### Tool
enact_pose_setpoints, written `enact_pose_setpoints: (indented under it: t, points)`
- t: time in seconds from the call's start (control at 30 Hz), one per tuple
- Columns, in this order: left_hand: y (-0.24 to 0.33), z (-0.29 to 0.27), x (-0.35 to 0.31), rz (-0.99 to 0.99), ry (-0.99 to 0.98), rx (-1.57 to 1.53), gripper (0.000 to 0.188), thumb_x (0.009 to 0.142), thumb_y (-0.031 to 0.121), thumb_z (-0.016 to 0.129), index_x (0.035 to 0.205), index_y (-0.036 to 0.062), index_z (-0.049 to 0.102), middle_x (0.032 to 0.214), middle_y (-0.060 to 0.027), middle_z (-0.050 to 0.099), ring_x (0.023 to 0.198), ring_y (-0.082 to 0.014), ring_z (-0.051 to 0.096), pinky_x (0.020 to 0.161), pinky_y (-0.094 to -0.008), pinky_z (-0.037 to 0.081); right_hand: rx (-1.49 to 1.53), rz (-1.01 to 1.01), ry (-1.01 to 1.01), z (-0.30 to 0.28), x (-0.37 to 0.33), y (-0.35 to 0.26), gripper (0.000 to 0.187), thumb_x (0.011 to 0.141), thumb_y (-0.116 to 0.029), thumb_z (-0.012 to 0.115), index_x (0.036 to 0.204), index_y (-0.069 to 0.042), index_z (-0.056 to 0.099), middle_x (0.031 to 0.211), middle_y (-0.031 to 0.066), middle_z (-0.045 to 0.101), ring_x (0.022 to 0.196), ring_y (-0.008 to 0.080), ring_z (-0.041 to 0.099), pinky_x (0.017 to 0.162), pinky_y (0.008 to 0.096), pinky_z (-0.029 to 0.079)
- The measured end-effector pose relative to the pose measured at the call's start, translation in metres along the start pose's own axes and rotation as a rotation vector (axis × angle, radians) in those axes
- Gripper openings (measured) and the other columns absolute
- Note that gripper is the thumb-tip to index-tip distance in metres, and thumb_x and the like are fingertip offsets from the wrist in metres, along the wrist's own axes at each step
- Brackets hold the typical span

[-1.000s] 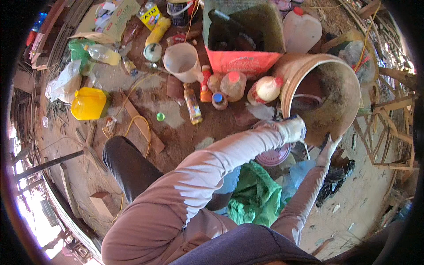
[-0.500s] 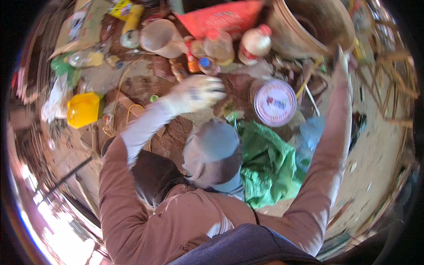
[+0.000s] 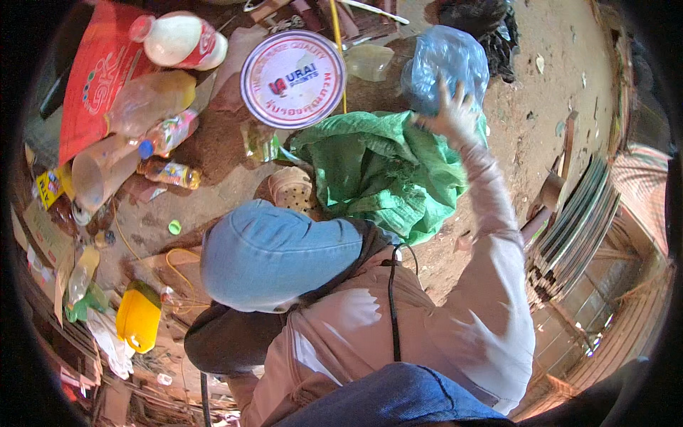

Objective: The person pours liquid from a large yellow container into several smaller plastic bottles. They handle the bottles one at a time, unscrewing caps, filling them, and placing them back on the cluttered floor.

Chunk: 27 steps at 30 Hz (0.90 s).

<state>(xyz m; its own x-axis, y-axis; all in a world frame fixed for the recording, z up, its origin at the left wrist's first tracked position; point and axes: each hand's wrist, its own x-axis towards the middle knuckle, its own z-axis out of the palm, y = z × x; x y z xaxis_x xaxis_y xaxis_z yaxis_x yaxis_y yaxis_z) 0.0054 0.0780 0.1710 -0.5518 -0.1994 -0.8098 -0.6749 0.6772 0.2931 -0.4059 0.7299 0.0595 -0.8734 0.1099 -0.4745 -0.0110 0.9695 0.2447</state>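
My right hand (image 3: 455, 114) is stretched out with its fingers spread, over the near side of a crumpled, see-through blue plastic thing (image 3: 447, 60). Whether the fingertips touch it I cannot tell. Just below that hand lies an open green woven sack (image 3: 398, 174), its mouth gaping and its folds slack. My left forearm runs down at the lower left beside my knee (image 3: 231, 338), and the left hand is out of sight. A round tub with a white printed lid (image 3: 293, 80) stands beyond the sack. One perforated tan clog (image 3: 290, 188) shows near the sack's left side.
At the left lie a white bottle with a red cap (image 3: 181, 41), a clear bottle (image 3: 153, 103), a small blue-capped bottle (image 3: 169, 134), a plastic jug (image 3: 105, 169), a red bag (image 3: 103, 78) and a yellow container (image 3: 140, 317). Stacked slats (image 3: 580, 228) stand at the right.
The view has swung to the right. My right hand has left the large bucket's rim and come to the blue plastic. My left hand has dropped out of view.
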Motion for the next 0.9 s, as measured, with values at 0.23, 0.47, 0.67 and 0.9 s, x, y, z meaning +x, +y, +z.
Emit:
enact_pose_setpoints:
  t: [0.23, 0.47, 0.67, 0.9]
  points:
    - [-0.017, 0.017, -0.017, -0.184, -0.23, -0.106, 0.038, 0.088, 0.028, 0.064, 0.119, 0.0049, 0.061, 0.111, -0.01, 0.066, 0.104, -0.0246, 0.062, 0.09, -0.0396, 0.05, 0.309, 0.427, -0.789, 0.18, -0.188, -0.026, 0.129, 0.064, -0.051, 0.085, 0.158, -0.026, 0.001, 0.158, 0.0314, 0.009, 0.138, 0.053, 0.029, 0.106, 0.0523, 0.043]
    - [-0.008, -0.008, 0.024, -0.204, -0.297, -0.206, 0.039, 0.09, 0.029, 0.064, 0.118, 0.0023, 0.061, 0.106, -0.0096, 0.068, 0.098, -0.0231, 0.065, 0.086, -0.0379, 0.052, 0.368, 0.479, -0.723, 0.212, -0.176, -0.007, 0.087, 0.08, -0.035, 0.071, 0.147, -0.015, 0.021, 0.147, 0.0257, 0.026, 0.133, 0.0447, 0.04, 0.102, 0.0483, 0.046]
    - [0.043, -0.074, 0.115, -0.037, -0.413, -0.278, 0.04, 0.092, 0.03, 0.064, 0.118, 0.0001, 0.06, 0.102, -0.0093, 0.071, 0.093, -0.0219, 0.067, 0.083, -0.0365, 0.053, 0.453, 0.907, -0.288, 0.229, -0.21, 0.1, 0.063, 0.084, -0.033, 0.066, 0.137, -0.008, 0.042, 0.133, 0.0249, 0.047, 0.125, 0.041, 0.05, 0.099, 0.0474, 0.047]
    - [0.135, -0.121, 0.154, 0.16, -0.092, -0.049, 0.043, 0.086, 0.043, 0.069, 0.101, 0.0023, 0.07, 0.086, -0.0119, 0.07, 0.081, -0.0208, 0.068, 0.072, -0.0345, 0.053, 0.521, 0.995, -0.263, 0.23, -0.267, 0.098, 0.043, 0.085, -0.035, 0.061, 0.111, -0.002, 0.071, 0.112, 0.0227, 0.069, 0.112, 0.0365, 0.064, 0.096, 0.046, 0.048]
